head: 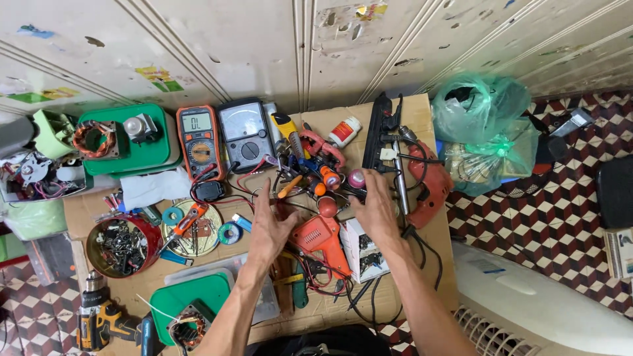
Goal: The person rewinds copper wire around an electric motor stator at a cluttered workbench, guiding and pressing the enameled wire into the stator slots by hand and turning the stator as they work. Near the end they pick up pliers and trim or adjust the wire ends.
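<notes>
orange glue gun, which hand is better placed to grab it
Left, probably. The left hand hovers open right beside the orange glue gun, while the right hand sits farther up, over the black power strip.

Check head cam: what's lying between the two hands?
Between the left hand and right hand lies the orange drill-shaped tool, its round tip pointing up, amid tangled wires. Head view shows it.
</notes>
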